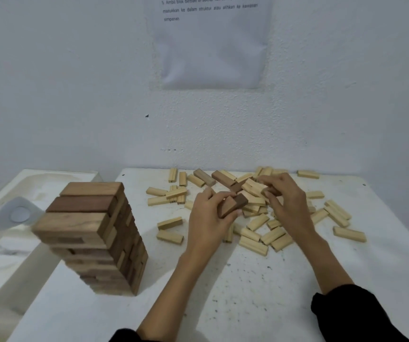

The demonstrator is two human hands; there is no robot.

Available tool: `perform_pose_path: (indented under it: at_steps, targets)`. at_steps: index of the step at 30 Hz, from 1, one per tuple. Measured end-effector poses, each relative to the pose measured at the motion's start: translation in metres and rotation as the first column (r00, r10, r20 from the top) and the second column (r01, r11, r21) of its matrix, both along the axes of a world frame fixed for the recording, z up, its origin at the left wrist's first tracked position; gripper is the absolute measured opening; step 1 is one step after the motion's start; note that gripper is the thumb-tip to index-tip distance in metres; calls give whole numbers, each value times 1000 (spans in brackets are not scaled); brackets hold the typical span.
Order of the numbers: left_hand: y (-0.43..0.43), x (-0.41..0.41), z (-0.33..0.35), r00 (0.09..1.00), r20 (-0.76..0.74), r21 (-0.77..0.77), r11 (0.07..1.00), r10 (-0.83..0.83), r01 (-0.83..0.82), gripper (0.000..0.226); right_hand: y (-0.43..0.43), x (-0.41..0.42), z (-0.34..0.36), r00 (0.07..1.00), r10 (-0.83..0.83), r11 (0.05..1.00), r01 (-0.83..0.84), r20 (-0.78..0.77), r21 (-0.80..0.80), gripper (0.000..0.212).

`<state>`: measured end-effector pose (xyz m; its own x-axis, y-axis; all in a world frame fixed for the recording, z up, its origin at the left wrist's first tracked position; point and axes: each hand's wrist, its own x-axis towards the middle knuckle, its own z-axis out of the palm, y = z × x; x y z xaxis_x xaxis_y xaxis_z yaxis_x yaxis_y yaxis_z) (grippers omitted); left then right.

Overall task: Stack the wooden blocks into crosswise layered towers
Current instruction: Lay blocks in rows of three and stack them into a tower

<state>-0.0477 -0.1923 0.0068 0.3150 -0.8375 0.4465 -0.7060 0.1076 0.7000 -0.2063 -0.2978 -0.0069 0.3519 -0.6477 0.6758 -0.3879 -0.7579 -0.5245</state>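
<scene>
Hands met over the pile (255,218) of loose blocks at the tabletop's (223,292) far side. Left hand (211,218) kept its fingers clamped on brown blocks (234,206); right hand (284,201) pinched one block (271,191) in the pile. Tower (92,230) stood close to the left edge, well apart; a careless placement might topple it. Bare room lay nearer.

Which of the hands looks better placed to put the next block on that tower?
Probably the left hand: it grips brown blocks and is nearer the tower. The right hand pinches a block in the loose pile, farther away.
</scene>
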Motion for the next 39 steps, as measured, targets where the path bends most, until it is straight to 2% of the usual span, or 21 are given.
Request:
perform_pose_path:
  at_steps: [5,10,12,17,20,23,25,27,29,31,33,35,37,39]
  targets:
    - [48,-11,-13,991,76,147,984,-107,95,33,75,-9,-9,984,-111,993,114,143,-13,39]
    - [90,-4,-22,993,27,251,962,-117,107,32,127,-16,-11,968,-154,988,153,198,23,35]
    - [102,0,-21,993,7,273,955,-118,112,32,142,-18,-15,965,-157,986,143,209,83,35]
    - [128,-2,-23,985,-38,317,933,-169,172,37,173,-28,-18,950,-156,930,48,272,365,37]
    - [134,1,-22,981,-70,307,932,-179,192,32,181,-36,-20,962,-64,879,-72,267,471,42]
    - [129,9,-21,990,-26,325,935,-137,138,30,187,-35,-19,973,21,862,-134,229,490,36]
    - [122,12,-21,993,-8,355,928,-118,114,33,190,-29,-18,979,58,871,-145,195,470,27]
    - [116,12,-20,994,-17,374,921,-112,110,36,191,-24,-20,987,84,884,-139,140,447,26]
    - [111,13,-18,992,-30,396,910,-123,125,35,190,-23,-25,996,72,911,-88,55,403,26]
    - [110,16,-15,990,-2,426,896,-139,127,32,190,-25,-29,999,-14,943,27,-41,333,20]
    - [112,21,-12,991,18,424,898,-135,115,29,192,-30,-31,984,-132,938,164,-122,304,29]
    - [116,25,-11,990,13,425,897,-138,120,26,196,-33,-31,968,-157,924,214,-196,318,45]
    - [120,26,-10,986,18,451,881,-166,140,25,201,-33,-30,971,-77,924,155,-229,349,54]
    - [122,26,-9,982,21,467,870,-189,157,26,202,-28,-30,977,12,919,74,-214,388,49]
